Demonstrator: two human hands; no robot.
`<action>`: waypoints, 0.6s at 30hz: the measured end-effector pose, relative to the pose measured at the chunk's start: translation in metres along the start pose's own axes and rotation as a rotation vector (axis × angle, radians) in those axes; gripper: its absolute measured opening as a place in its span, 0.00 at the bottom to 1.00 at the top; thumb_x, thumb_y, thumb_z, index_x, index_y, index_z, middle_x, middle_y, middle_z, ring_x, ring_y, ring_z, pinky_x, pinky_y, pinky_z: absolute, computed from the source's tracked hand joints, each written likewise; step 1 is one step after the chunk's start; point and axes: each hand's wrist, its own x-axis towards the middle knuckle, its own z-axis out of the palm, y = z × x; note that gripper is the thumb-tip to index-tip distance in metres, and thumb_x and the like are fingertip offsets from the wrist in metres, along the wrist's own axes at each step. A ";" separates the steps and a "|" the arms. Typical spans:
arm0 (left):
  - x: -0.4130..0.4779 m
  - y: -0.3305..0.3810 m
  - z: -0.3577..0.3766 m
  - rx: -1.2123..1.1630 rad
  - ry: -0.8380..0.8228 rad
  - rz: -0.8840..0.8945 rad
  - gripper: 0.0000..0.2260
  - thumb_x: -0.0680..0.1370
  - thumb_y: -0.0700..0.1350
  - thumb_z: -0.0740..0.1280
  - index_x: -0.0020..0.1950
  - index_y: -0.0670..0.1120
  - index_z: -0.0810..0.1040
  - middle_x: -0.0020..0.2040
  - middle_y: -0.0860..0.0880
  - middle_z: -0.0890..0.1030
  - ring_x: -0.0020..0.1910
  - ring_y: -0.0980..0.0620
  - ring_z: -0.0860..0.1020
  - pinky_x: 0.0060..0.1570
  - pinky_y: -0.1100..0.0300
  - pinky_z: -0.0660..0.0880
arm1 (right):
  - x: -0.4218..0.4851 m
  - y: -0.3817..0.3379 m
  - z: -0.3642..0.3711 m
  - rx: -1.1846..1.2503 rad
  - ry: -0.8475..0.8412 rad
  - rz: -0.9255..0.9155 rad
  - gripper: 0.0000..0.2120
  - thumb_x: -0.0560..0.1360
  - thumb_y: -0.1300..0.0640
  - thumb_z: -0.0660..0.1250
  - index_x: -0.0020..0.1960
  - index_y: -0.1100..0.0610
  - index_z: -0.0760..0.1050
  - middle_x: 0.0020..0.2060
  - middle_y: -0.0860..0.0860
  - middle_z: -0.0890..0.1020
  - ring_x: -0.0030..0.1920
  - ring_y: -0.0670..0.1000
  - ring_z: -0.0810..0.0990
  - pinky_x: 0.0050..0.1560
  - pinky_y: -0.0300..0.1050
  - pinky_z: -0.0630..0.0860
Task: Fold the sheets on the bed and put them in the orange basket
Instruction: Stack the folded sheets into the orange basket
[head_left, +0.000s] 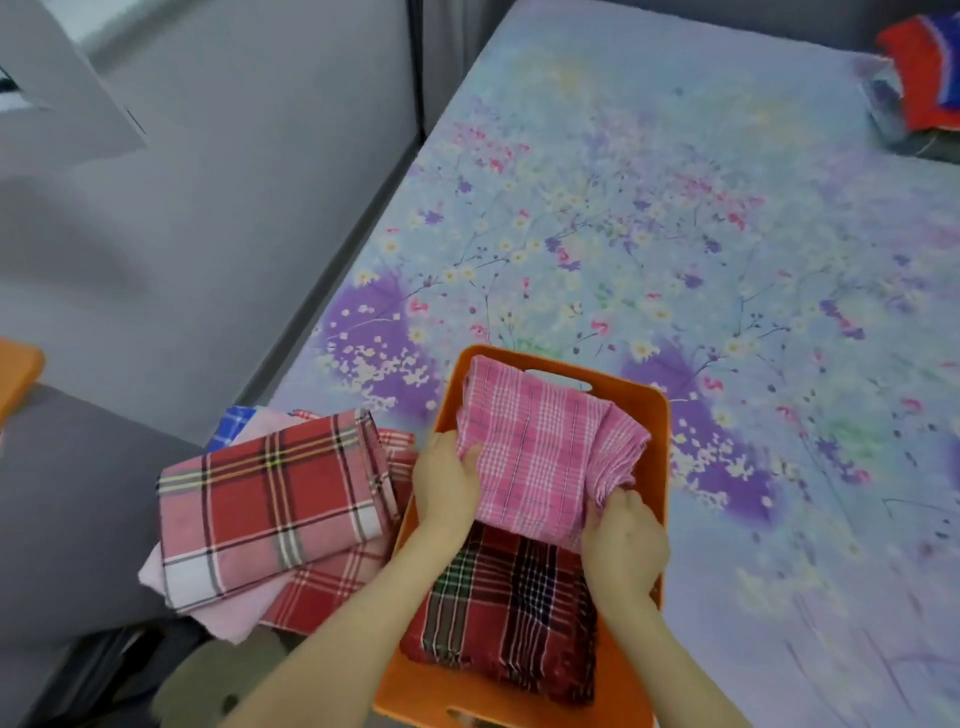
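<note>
Grip: left hand (447, 483) and right hand (626, 545) each clasp an edge of the folded pink checked sheet (540, 447). It sits in the orange basket (658, 415) at the bed's (675, 234) near edge, over a dark red plaid sheet (509, 608). Folded plaid stack (270, 509) beside basket, not yet in. Judged: about midway.

**Inspector:** Where does the basket (655, 415) stand?

**Officer:** On the bed (675, 208), lower centre of the frame.

**Inspector:** Contents?

**Officer:** Two folded sheets. The near sheet (509, 613) lies at the lower end. The far sheet (540, 447) lies at the upper end, overlapping it. The left hand (447, 483) grips its left edge, and the right hand (623, 545) grips its lower right corner.

**Inspector:** Elsewhere?

**Officer:** A stack of folded sheets (270, 509) lies against the basket's left side. Another pile (919, 78) lies on the bed, upper right of the frame.
</note>
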 end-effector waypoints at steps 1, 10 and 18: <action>0.004 -0.006 0.009 0.049 -0.026 0.006 0.08 0.78 0.40 0.64 0.55 0.38 0.77 0.51 0.39 0.79 0.51 0.40 0.77 0.47 0.52 0.69 | 0.005 0.002 0.009 -0.054 -0.048 0.012 0.12 0.58 0.68 0.77 0.33 0.64 0.73 0.25 0.57 0.74 0.22 0.57 0.73 0.23 0.41 0.66; 0.031 -0.023 0.060 0.583 -0.330 0.334 0.31 0.76 0.30 0.55 0.77 0.42 0.49 0.78 0.45 0.51 0.77 0.46 0.46 0.74 0.58 0.49 | 0.055 -0.004 0.051 -0.151 -0.229 -0.170 0.29 0.74 0.64 0.60 0.74 0.62 0.60 0.72 0.66 0.62 0.72 0.66 0.61 0.71 0.61 0.59; 0.076 -0.062 0.120 0.682 -0.506 0.314 0.24 0.83 0.48 0.46 0.77 0.48 0.40 0.77 0.46 0.39 0.76 0.47 0.37 0.75 0.53 0.41 | 0.102 0.019 0.116 -0.306 -0.460 -0.297 0.32 0.75 0.34 0.30 0.75 0.48 0.32 0.76 0.57 0.39 0.76 0.59 0.39 0.73 0.60 0.39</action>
